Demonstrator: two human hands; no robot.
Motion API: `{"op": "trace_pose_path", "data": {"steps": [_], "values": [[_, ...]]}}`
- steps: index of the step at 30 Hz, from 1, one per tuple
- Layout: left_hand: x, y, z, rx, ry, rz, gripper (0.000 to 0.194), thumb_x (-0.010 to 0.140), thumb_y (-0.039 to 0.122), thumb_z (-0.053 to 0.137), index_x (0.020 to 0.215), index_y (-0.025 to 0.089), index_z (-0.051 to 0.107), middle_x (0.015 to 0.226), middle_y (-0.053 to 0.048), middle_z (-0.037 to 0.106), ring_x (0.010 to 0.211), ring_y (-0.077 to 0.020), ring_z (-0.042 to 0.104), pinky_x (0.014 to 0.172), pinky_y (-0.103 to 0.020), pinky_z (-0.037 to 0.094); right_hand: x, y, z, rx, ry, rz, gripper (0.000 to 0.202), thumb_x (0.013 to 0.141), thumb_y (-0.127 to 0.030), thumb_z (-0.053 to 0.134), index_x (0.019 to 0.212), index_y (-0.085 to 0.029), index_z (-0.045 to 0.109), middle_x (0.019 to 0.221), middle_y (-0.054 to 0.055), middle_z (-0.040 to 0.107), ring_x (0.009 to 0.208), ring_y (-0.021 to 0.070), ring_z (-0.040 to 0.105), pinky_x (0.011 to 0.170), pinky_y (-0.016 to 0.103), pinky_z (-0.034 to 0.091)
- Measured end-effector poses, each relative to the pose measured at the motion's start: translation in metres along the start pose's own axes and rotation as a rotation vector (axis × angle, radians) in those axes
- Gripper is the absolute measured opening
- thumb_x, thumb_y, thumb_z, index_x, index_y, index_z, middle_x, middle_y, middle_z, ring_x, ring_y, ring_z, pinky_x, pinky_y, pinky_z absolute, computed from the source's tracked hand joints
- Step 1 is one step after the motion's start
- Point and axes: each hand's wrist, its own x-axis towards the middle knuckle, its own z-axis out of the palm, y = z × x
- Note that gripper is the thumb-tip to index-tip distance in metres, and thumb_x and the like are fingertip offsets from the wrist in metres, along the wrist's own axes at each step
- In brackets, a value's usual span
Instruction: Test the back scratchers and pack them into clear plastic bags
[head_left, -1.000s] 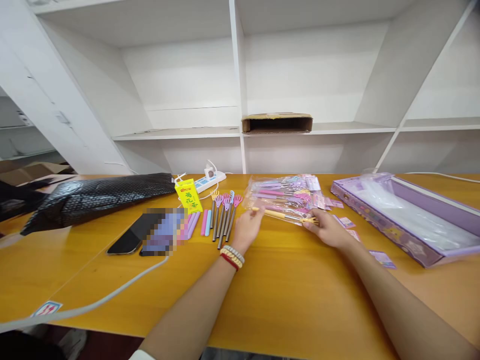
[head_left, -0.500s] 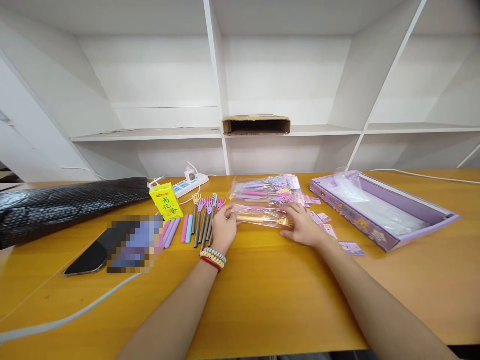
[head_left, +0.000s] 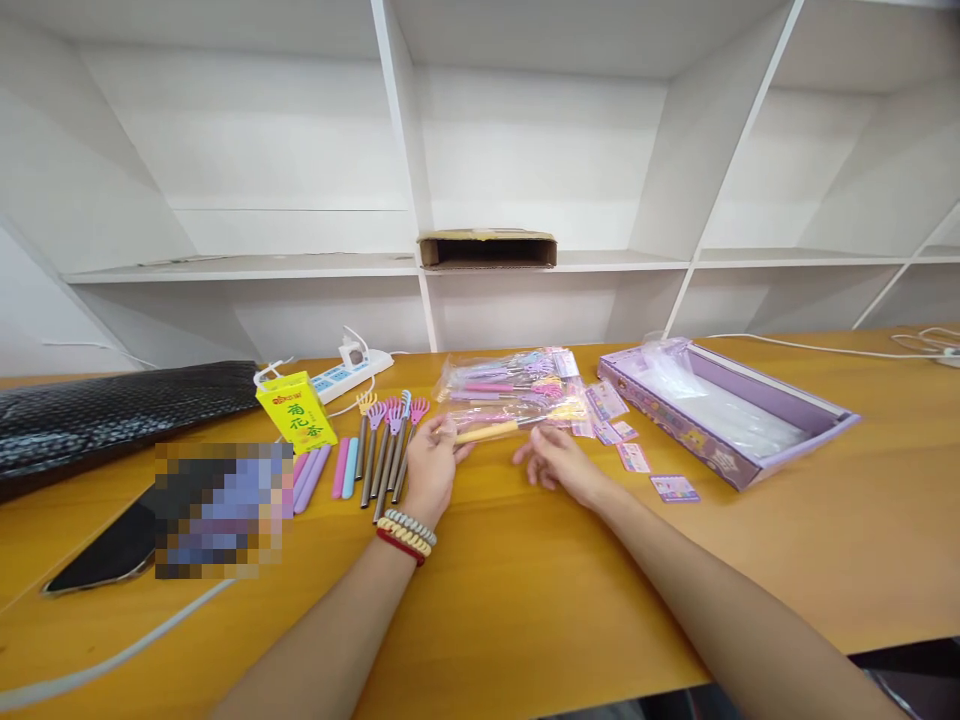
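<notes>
My left hand (head_left: 432,470) is closed on the end of a back scratcher (head_left: 487,432) with a yellow handle, in clear plastic wrapping. The handle points right, and its yellow claw end lies over the pile behind. Just below and right of that handle, my right hand (head_left: 561,466) has its fingers apart and loosely bent, with nothing seen in them. Behind both hands lie several bagged back scratchers (head_left: 487,387) in pink, purple and yellow. Unbagged scratchers (head_left: 388,445) with metal rods lie left of my left hand, beside loose coloured handles (head_left: 345,467).
Printed cards (head_left: 634,458) are scattered right of the bags. A purple display box (head_left: 675,420) holding clear plastic bags stands further right. On the left are a yellow tea carton (head_left: 298,412), a power strip (head_left: 350,376), a phone (head_left: 105,545) and a black bubble-wrap parcel (head_left: 112,415).
My right hand has let go of the claw end and drawn back toward the left and front. My left hand still grips the bagged scratcher. The whole view has shifted.
</notes>
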Motion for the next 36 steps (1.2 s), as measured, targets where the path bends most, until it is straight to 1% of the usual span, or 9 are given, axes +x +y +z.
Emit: {"op": "trace_pose_path", "data": {"steps": [4, 8, 11, 15, 20, 28, 30, 33, 36], "values": [[-0.013, -0.003, 0.009, 0.038, -0.153, 0.029, 0.025, 0.076, 0.020, 0.059, 0.099, 0.014, 0.048, 0.087, -0.005, 0.061, 0.086, -0.0171, 0.063, 0.079, -0.038, 0.054, 0.004, -0.007, -0.005, 0.335, 0.184, 0.018, 0.039, 0.070, -0.052, 0.064, 0.078, -0.018, 0.045, 0.073, 0.002, 0.063, 0.046, 0.0107, 0.055, 0.030, 0.017, 0.027], [-0.023, -0.001, 0.013, 0.074, -0.317, -0.020, 0.039, 0.074, 0.023, 0.062, 0.109, 0.013, 0.049, 0.096, -0.009, 0.063, 0.090, -0.0201, 0.062, 0.082, -0.040, 0.052, 0.007, -0.009, -0.010, 0.489, 0.304, 0.005, 0.032, 0.066, -0.037, 0.072, 0.079, -0.018, 0.051, 0.071, 0.001, 0.063, 0.054, 0.0145, 0.062, 0.032, 0.018, 0.035], [-0.024, 0.005, 0.012, -0.056, -0.379, -0.106, 0.047, 0.072, 0.019, 0.062, 0.117, 0.015, 0.047, 0.106, -0.010, 0.061, 0.100, -0.0209, 0.059, 0.089, -0.041, 0.049, 0.011, -0.009, -0.017, 0.556, 0.373, -0.013, 0.025, 0.066, -0.030, 0.072, 0.077, -0.017, 0.054, 0.070, 0.001, 0.063, 0.057, 0.0152, 0.063, 0.039, 0.020, 0.045], [-0.019, 0.013, 0.007, -0.264, -0.467, -0.241, 0.031, 0.081, 0.028, 0.046, 0.106, 0.014, 0.055, 0.115, -0.014, 0.058, 0.108, -0.0229, 0.055, 0.093, -0.042, 0.045, 0.014, -0.009, -0.026, 0.586, 0.430, -0.041, 0.019, 0.069, -0.026, 0.070, 0.073, -0.016, 0.055, 0.066, 0.002, 0.062, 0.058, 0.0151, 0.062, 0.049, 0.023, 0.053], [-0.019, 0.009, 0.008, -0.196, -0.432, -0.253, 0.025, 0.074, 0.012, 0.059, 0.099, 0.013, 0.060, 0.108, -0.011, 0.062, 0.098, -0.0177, 0.060, 0.094, -0.035, 0.046, 0.013, -0.009, -0.025, 0.584, 0.395, -0.081, 0.021, 0.068, -0.027, 0.072, 0.074, -0.015, 0.056, 0.069, 0.003, 0.064, 0.059, 0.0130, 0.061, 0.055, 0.023, 0.056], [-0.016, 0.002, 0.008, -0.029, -0.350, -0.251, 0.008, 0.072, 0.009, 0.064, 0.079, 0.008, 0.061, 0.083, -0.009, 0.062, 0.077, -0.0171, 0.065, 0.081, -0.032, 0.054, 0.007, -0.012, -0.009, 0.472, 0.207, -0.060, 0.028, 0.066, -0.037, 0.072, 0.080, -0.016, 0.059, 0.078, 0.005, 0.064, 0.072, 0.0192, 0.064, 0.061, 0.028, 0.055], [-0.010, 0.006, 0.004, -0.014, -0.312, -0.263, 0.006, 0.071, 0.006, 0.062, 0.076, 0.007, 0.059, 0.078, -0.009, 0.061, 0.075, -0.0173, 0.065, 0.077, -0.030, 0.055, 0.007, -0.017, -0.018, 0.507, 0.242, -0.100, 0.032, 0.069, -0.044, 0.067, 0.086, -0.019, 0.059, 0.083, 0.004, 0.064, 0.074, 0.0192, 0.064, 0.061, 0.030, 0.055], [-0.002, 0.014, -0.003, 0.023, -0.271, -0.287, 0.008, 0.071, 0.003, 0.060, 0.078, 0.007, 0.058, 0.074, -0.008, 0.061, 0.070, -0.0162, 0.065, 0.070, -0.027, 0.057, 0.009, -0.023, -0.039, 0.585, 0.400, -0.189, 0.038, 0.071, -0.054, 0.059, 0.093, -0.023, 0.057, 0.088, 0.003, 0.064, 0.072, 0.0188, 0.063, 0.059, 0.032, 0.055], [0.005, 0.022, -0.007, 0.015, -0.242, -0.252, 0.015, 0.070, 0.001, 0.060, 0.082, 0.009, 0.056, 0.074, -0.007, 0.061, 0.066, -0.0147, 0.064, 0.065, -0.025, 0.056, 0.011, -0.023, -0.058, 0.441, 0.536, -0.196, 0.038, 0.064, -0.049, 0.067, 0.086, -0.019, 0.058, 0.083, 0.004, 0.065, 0.063, 0.0190, 0.062, 0.053, 0.033, 0.055]]}}
